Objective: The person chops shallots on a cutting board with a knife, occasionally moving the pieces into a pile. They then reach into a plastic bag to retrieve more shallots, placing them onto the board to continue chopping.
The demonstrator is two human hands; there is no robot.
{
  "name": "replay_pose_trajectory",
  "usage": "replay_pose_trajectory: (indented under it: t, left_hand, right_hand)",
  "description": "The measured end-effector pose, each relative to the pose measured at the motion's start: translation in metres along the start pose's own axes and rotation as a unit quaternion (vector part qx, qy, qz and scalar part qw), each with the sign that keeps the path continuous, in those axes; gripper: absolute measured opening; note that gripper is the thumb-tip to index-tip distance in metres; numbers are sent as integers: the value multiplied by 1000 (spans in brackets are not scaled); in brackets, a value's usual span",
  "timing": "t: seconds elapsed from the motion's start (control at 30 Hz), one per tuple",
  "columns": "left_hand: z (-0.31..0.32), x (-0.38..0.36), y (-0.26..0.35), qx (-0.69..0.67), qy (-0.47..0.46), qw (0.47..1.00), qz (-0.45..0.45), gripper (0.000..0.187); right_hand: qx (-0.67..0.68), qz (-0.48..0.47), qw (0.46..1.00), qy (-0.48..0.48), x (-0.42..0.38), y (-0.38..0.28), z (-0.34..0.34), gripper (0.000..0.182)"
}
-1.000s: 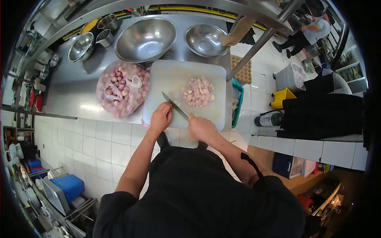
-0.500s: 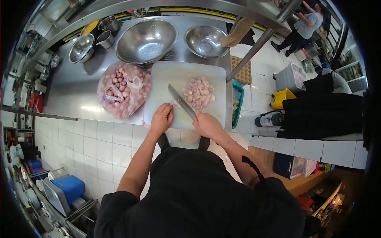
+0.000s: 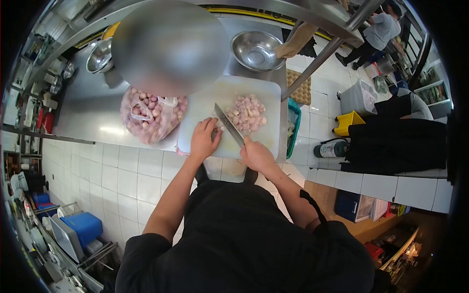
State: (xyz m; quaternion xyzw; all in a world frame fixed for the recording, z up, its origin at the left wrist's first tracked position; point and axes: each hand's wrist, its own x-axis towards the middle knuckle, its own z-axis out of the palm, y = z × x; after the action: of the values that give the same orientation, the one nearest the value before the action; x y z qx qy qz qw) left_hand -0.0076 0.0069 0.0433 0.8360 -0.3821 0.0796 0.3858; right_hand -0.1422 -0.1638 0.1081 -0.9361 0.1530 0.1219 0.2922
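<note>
My right hand (image 3: 257, 154) is wrapped around the handle of a knife (image 3: 228, 124), whose broad blade slants up and left over the white cutting board (image 3: 195, 139). Beside the blade, my left hand (image 3: 205, 139) presses its fingertips and thumb on a small pale shallot (image 3: 219, 129), mostly covered by the fingers. A heap of peeled, cut shallots (image 3: 248, 113) lies on the board to the right of the blade. Left of the board sits a clear plastic bag (image 3: 141, 129) full of unpeeled, pinkish shallots.
A steel bowl (image 3: 257, 51) stands behind the board, and another bowl (image 3: 100, 57) is at the far left. A blurred patch hides the counter's back middle. A shelf post (image 3: 320, 61) rises at the right. Another person (image 3: 382, 34) stands farther off.
My left hand has moved slightly up and right, with its fingers more extended toward the blade. The knife has shifted a little to the right. A blurred patch now covers the large bowl.
</note>
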Motion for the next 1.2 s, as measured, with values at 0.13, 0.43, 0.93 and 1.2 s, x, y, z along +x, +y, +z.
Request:
replay_pose_trajectory:
  t: [0.13, 0.43, 0.93, 1.2]
  left_hand:
    - [11, 4, -17, 41, -65, 997, 16, 20]
    - [6, -14, -20, 20, -6, 1000, 4, 20]
    - [0, -14, -20, 3, -9, 1000, 15, 14]
    - [-5, -27, -22, 19, 23, 999, 27, 16]
  right_hand:
    - [13, 11, 1000, -2, 0, 1, -7, 22]
    - [45, -20, 999, -23, -5, 14, 13, 21]
    - [60, -28, 998, 12, -6, 14, 1, 23]
    - [64, -40, 996, -47, 1, 34, 9, 26]
